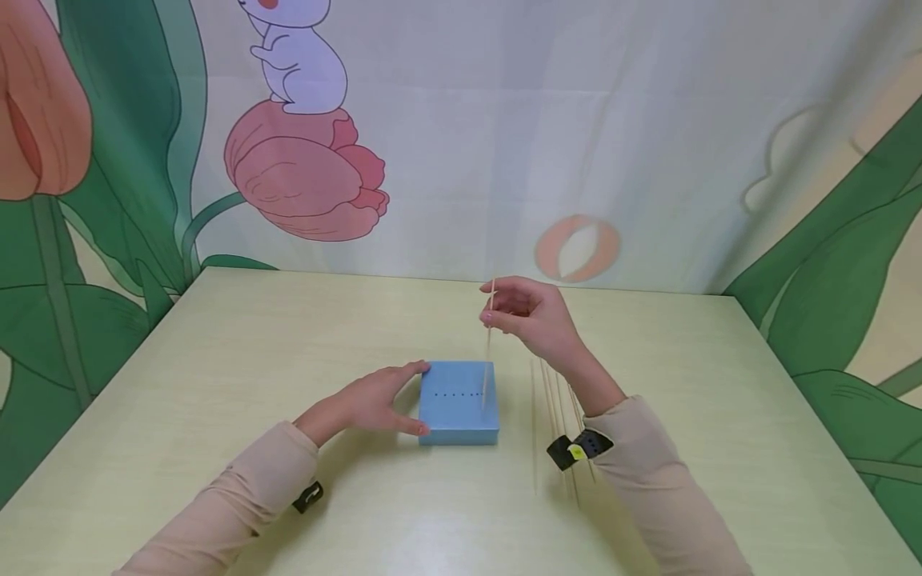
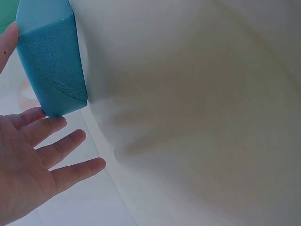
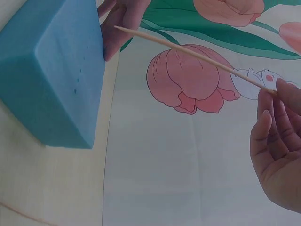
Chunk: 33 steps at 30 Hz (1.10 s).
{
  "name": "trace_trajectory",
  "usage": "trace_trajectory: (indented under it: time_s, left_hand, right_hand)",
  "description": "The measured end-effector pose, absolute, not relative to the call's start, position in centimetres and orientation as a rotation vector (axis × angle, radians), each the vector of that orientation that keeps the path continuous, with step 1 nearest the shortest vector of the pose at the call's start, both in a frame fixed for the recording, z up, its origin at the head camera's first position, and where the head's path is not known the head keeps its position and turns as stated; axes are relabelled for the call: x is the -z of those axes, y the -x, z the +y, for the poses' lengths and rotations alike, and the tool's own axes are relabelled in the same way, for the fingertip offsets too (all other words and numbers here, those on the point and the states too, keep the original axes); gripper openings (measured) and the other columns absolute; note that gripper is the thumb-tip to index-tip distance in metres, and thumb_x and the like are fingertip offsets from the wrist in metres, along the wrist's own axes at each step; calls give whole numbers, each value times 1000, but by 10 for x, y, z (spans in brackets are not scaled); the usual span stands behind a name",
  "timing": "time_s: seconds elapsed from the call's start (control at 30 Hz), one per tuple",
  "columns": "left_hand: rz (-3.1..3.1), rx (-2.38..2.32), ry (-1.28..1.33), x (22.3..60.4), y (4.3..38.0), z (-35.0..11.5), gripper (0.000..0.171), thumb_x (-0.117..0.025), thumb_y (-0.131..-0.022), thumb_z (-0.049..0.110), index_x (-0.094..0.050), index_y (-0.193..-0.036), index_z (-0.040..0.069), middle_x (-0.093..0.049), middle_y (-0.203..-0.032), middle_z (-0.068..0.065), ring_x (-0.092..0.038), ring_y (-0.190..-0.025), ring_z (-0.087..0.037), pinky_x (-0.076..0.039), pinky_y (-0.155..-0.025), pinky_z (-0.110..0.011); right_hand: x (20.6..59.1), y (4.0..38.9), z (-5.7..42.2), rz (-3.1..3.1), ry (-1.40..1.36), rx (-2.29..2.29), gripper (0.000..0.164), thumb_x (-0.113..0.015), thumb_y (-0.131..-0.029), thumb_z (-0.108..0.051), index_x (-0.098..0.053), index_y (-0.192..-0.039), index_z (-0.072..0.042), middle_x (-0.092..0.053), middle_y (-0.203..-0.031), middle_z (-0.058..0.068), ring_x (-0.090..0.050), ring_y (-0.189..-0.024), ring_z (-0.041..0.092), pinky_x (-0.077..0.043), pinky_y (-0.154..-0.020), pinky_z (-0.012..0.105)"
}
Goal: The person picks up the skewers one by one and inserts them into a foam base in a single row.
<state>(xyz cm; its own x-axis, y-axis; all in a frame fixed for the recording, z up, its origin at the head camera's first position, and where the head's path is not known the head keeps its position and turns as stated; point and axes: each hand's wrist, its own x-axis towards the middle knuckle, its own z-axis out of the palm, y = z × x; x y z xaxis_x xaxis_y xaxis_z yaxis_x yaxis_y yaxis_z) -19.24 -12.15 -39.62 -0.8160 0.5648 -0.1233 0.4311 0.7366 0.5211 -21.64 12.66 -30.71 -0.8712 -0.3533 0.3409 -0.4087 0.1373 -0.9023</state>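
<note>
"What do we see at the right hand [image 1: 529,316]?"
"Just right of centre in the head frame, we see its thumb and fingers pinching one stick [image 1: 489,336]: thin, pale, straight, tapering to a point. It is nearly upright over the block's right part, and in the right wrist view we see its tip apart from the block."
"And the left hand [image 1: 378,396]?"
"Its fingers are spread and fairly straight, touching the left side of the blue block [image 1: 457,380], near the lower middle."
"How many of each do we count?"
"Two hands, one block with one row of about six small dark holes, and at least four loose sticks [image 1: 551,400] lying right of it on one pale table [image 1: 216,360]. Behind, we see one printed curtain [image 1: 468,120]."
</note>
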Motion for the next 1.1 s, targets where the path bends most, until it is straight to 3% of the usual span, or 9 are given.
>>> trace_trajectory:
  time_s: [1.1]
  left_hand:
    - [2647, -749, -789, 394, 193, -122, 96, -74, -70, 48, -28, -142, 4, -41, -138, -14, -39, -125, -31, -33, -100, -47]
  right_hand:
    - [324, 219, 80, -2338, -884, -1733, 16, -69, -80, -4, -68, -95, 0, -67, -82, 9, -61, -75, 16, -52, -65, 29]
